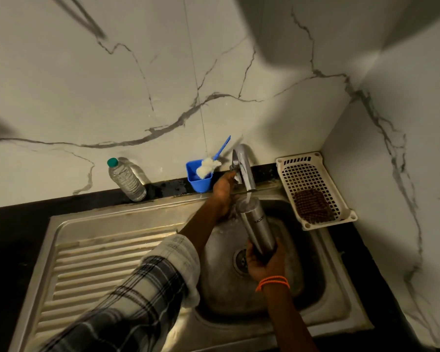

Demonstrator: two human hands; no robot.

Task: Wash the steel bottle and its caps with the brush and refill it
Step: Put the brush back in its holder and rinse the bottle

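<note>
**Bottle under the running tap**

The right hand [263,262] has its grip wrapped round the lower end of the steel bottle [255,224], holding it tilted over the sink basin [313,262] with the open mouth up beneath the tap [243,166]. A stream of water [248,198] falls from the spout into the mouth of the bottle. An orange band [272,282] sits on that wrist.

The left hand [224,186] reaches up to the base of the tap, its fingers curled at the tap handle; the view does not show clearly how firm that grip is. Its forearm wears a rolled plaid sleeve [142,288].

The brush [211,165], with white bristles and a blue handle, stands bristles-down in a blue cup [200,180] on the dark tabletop [15,224] behind the sink, just left of the tap. Farther left along the wall stands a clear plastic bottle [126,180] with a green cap. To the right of the tap, a white slotted tray [313,186] leans in the corner with a dark scrubber [313,205] lying in it. The ribbed drainboard [99,262] lies left of the basin. The bottle's caps cannot be made out.
</note>
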